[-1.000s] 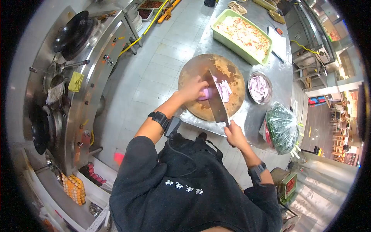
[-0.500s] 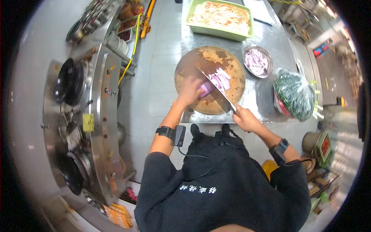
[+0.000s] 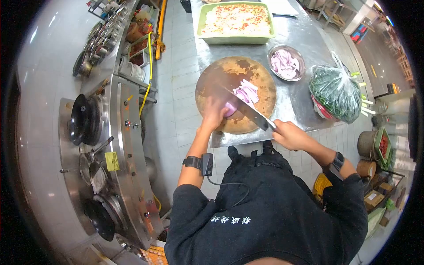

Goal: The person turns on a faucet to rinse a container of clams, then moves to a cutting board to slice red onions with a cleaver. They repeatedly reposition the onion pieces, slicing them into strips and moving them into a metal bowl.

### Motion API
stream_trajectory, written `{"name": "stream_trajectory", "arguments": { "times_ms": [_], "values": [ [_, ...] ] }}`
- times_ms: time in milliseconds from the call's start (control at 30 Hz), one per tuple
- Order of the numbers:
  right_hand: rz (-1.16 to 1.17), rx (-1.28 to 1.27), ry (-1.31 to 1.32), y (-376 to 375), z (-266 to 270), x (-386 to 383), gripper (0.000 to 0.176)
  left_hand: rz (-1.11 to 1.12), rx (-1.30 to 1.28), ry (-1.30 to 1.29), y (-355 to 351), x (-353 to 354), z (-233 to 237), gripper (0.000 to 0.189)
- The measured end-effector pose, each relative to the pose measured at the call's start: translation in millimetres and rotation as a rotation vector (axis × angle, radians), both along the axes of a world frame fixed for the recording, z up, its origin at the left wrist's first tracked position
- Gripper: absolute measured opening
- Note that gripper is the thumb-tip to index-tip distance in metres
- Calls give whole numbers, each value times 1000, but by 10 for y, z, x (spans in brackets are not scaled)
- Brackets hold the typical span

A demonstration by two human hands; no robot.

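Note:
My left hand [image 3: 214, 114], partly blurred, presses a piece of purple onion [image 3: 230, 109] down on a round wooden chopping board [image 3: 263, 75]. Its fingers curl over the onion, close to the blade. In my right hand [image 3: 290, 134] is the handle of a cleaver [image 3: 254, 115], whose blade slants across the board between the held piece and a pile of onion strips [image 3: 247, 92]. The strips lie on the far right side of the blade. Beyond the board, a metal bowl [image 3: 303, 67] contains more cut onion.
A green tub [image 3: 236, 39] filled with chopped red and pale food stands at the metal table's [image 3: 316, 44] far end. To the right lies a clear plastic bag of green vegetables [image 3: 333, 95]. A stove [image 3: 128, 154] with woks [image 3: 79, 119] runs along the left.
The view has shifted, so the table items appear farther left. Both hands keep their hold on the onion and the cleaver, and the blade remains beside the onion.

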State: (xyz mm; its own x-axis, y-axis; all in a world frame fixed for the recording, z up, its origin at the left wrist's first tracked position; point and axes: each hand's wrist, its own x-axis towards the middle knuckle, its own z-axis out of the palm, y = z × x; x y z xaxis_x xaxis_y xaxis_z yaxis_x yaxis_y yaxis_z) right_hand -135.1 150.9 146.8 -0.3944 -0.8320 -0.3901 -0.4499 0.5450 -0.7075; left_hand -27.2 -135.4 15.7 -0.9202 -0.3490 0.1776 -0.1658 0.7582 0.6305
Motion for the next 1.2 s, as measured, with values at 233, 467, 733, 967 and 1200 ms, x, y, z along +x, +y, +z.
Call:
{"name": "stream_trajectory", "arguments": {
  "times_ms": [233, 467, 733, 967, 1200],
  "values": [
    [4, 47, 29, -177, -526, 61, 23, -17, -47, 3, -53, -2, -62, 34],
    [-80, 131, -148, -15, 142, 63, 26, 6, -45, 75, -26, 43, -137, 32],
    [-22, 54, -42, -161, -36, 64, 26, 8, -10, 67, -8, 16, -141, 30],
    [-3, 51, 1, -159, -532, 128, 26, 22, 72, 52, 6, 67, -112, 29],
    [-6, 4, -1, -71, 41, 57, 24, 38, 76, 93, 40, 73, -89, 25]
  ]
}}
